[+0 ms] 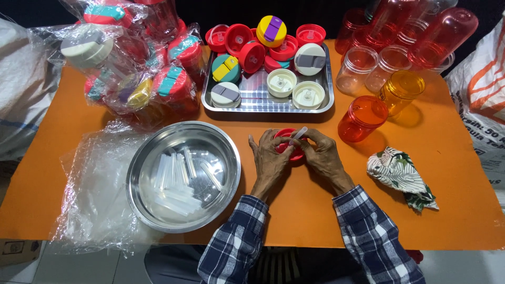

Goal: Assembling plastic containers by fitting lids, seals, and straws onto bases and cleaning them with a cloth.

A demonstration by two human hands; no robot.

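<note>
Bagged bottles (138, 68) in clear plastic crowd the orange table's (63, 152) far left corner. Nearer the front edge sits a steel bowl (152, 208) holding clear tubes (179, 181). At the far edge middle, a metal tray (263, 102) carries coloured lids. Mid-table, the left hand (271, 158) and right hand (322, 155) are together, both gripping a red lid (288, 143), the right also pinching a clear tube (299, 134). Red and amber cups (400, 73) fill the far right corner; a patterned cloth (401, 176) lies toward the right edge.
</note>
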